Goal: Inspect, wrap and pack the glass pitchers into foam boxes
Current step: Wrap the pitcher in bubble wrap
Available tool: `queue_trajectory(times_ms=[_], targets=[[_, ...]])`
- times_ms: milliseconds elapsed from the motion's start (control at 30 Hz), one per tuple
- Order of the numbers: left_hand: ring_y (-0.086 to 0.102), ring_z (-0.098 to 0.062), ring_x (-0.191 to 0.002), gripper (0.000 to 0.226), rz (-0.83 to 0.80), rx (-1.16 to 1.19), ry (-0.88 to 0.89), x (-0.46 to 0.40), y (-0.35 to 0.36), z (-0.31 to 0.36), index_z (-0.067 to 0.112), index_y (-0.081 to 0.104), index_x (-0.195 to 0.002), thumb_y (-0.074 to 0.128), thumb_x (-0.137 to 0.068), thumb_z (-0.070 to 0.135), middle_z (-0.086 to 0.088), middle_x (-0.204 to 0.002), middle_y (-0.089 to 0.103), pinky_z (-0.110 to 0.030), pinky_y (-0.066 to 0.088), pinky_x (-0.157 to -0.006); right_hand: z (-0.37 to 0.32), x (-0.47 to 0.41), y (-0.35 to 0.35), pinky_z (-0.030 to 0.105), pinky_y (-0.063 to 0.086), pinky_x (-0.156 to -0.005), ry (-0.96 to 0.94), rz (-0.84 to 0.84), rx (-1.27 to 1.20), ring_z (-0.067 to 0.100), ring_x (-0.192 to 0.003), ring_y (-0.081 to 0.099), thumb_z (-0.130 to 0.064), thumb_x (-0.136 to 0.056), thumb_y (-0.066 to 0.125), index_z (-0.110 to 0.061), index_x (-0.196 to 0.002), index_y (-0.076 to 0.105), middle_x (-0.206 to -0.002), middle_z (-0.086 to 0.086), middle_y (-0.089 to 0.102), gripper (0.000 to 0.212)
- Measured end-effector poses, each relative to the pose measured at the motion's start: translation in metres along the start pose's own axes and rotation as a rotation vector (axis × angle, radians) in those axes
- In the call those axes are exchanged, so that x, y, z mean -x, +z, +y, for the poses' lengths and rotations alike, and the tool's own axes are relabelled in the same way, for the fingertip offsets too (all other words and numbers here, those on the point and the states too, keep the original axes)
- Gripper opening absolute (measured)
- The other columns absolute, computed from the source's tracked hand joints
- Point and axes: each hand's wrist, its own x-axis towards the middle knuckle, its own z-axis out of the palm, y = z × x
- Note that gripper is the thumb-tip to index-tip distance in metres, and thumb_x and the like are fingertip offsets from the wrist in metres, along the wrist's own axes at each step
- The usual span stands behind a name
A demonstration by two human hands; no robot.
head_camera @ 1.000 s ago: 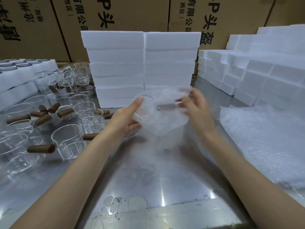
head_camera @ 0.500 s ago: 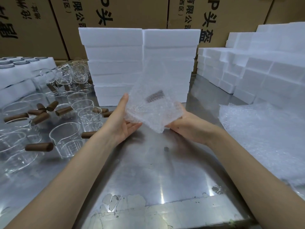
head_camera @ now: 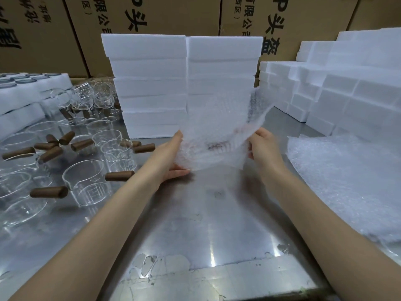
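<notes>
A glass pitcher with a brown wooden handle [head_camera: 213, 146] lies inside a sheet of bubble wrap [head_camera: 217, 131], held above the steel table. My left hand [head_camera: 171, 153] cups the bundle from below and on its left side. My right hand [head_camera: 259, 146] grips the wrap's right edge, whose free flap sticks up and to the right. The handle shows only dimly through the wrap. Two stacks of white foam boxes [head_camera: 182, 83] stand right behind the bundle.
Several bare glass pitchers with wooden handles [head_camera: 86, 183] crowd the table's left side. A pile of bubble wrap sheets [head_camera: 347, 183] lies at the right. More foam boxes [head_camera: 347, 88] are stacked at the back right, cardboard cartons [head_camera: 152, 16] behind. The steel table [head_camera: 217, 224] runs in front.
The wrap's flap has opened upward and to the right. My right hand has shifted from under the bundle to its right edge. The pitcher's handle now lies lower inside the wrap.
</notes>
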Motion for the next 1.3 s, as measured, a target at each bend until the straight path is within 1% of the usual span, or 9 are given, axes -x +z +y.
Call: queue_trajectory(times_ms=[100, 233, 600, 733, 800, 900, 1033, 1167, 1300], targets=[[0.062, -0.016, -0.07, 0.027, 0.04, -0.168, 0.106, -0.001, 0.001, -0.002, 0.032, 0.058, -0.086, 0.048, -0.091, 0.057, 0.002, -0.087, 0.061, -0.023, 0.055, -0.054, -0.003, -0.001, 0.002, 0.018, 0.047, -0.053, 0.049, -0.091, -0.163, 0.003, -0.051, 0.056, -0.012, -0.093, 0.054, -0.013, -0.084, 0.064, -0.057, -0.012, 0.063, 0.014], [0.059, -0.014, -0.071, 0.038, 0.081, -0.385, 0.212, -0.008, 0.0, -0.006, 0.031, 0.052, -0.072, 0.039, -0.095, 0.058, 0.01, -0.079, 0.053, -0.041, 0.056, -0.084, -0.006, 0.001, 0.003, 0.029, 0.055, -0.084, 0.053, -0.235, -0.189, 0.016, -0.088, 0.069, -0.01, -0.082, 0.06, -0.007, -0.099, 0.07, -0.102, 0.014, 0.07, 0.02], [0.053, -0.026, -0.096, 0.039, 0.046, -0.696, 0.319, -0.005, -0.003, -0.008, 0.024, 0.057, -0.104, 0.022, -0.103, 0.043, -0.007, -0.108, 0.056, -0.029, 0.035, -0.081, -0.008, 0.019, -0.001, 0.009, 0.038, -0.082, -0.192, -0.572, 0.301, 0.006, -0.104, 0.045, -0.02, -0.069, 0.082, -0.029, -0.14, 0.027, -0.132, -0.024, 0.047, 0.09], [0.055, -0.031, -0.103, 0.029, -0.025, -0.867, 0.38, -0.008, 0.0, -0.01, 0.019, 0.055, -0.118, 0.032, -0.104, 0.03, -0.016, -0.123, 0.059, -0.031, 0.037, -0.078, -0.006, 0.021, 0.006, 0.004, 0.037, -0.071, -0.287, -0.408, 0.423, 0.002, -0.085, 0.045, -0.036, -0.07, 0.08, -0.032, -0.123, 0.046, -0.118, -0.016, 0.048, 0.064], [0.053, -0.034, -0.118, 0.032, -0.078, -0.848, 0.378, -0.012, 0.001, -0.011, 0.015, 0.055, -0.126, 0.036, -0.104, 0.03, -0.016, -0.129, 0.058, -0.038, 0.039, -0.1, -0.004, 0.022, 0.01, -0.001, 0.035, -0.068, -0.313, -0.371, 0.458, 0.001, -0.077, 0.047, -0.041, -0.071, 0.078, -0.039, -0.099, 0.058, -0.107, -0.015, 0.048, 0.035], [0.053, -0.021, -0.126, 0.054, -0.294, -0.293, 0.277, -0.005, -0.001, -0.009, 0.029, 0.061, -0.122, 0.035, -0.091, 0.064, -0.004, -0.132, 0.06, -0.042, 0.033, -0.111, -0.005, 0.022, 0.011, 0.001, 0.037, -0.066, -0.302, -0.341, 0.402, -0.001, -0.065, 0.05, -0.037, -0.078, 0.072, -0.04, -0.079, 0.059, -0.104, -0.015, 0.05, 0.013], [0.058, -0.017, -0.12, 0.052, -0.561, -0.118, 0.35, -0.002, -0.007, -0.011, 0.019, 0.061, -0.124, 0.062, -0.079, 0.046, 0.0, -0.126, 0.065, -0.037, 0.037, -0.103, -0.007, 0.021, 0.011, 0.023, 0.043, -0.083, -0.253, -0.31, 0.361, 0.014, -0.086, 0.054, -0.021, -0.088, 0.063, -0.032, -0.073, 0.057, -0.106, -0.011, 0.052, 0.02], [0.049, -0.008, -0.128, 0.105, -0.483, -0.315, 0.366, 0.001, -0.008, -0.013, 0.033, 0.031, -0.146, 0.086, -0.057, 0.046, 0.009, -0.141, 0.051, -0.037, 0.033, -0.112, -0.011, 0.024, 0.012, 0.015, 0.04, -0.078, -0.298, -0.244, 0.322, 0.009, -0.101, 0.051, -0.016, -0.087, 0.063, -0.033, -0.07, 0.056, -0.101, -0.02, 0.048, 0.025], [0.064, -0.002, -0.104, 0.051, -0.261, -0.264, 0.516, 0.005, 0.004, -0.013, 0.027, 0.061, -0.117, 0.083, -0.072, 0.027, 0.009, -0.113, 0.069, -0.019, 0.049, -0.09, -0.013, 0.024, 0.012, 0.013, 0.042, -0.061, -0.235, -0.229, 0.145, 0.002, -0.064, 0.053, -0.028, -0.088, 0.064, -0.017, -0.081, 0.061, -0.082, -0.008, 0.063, 0.014]])
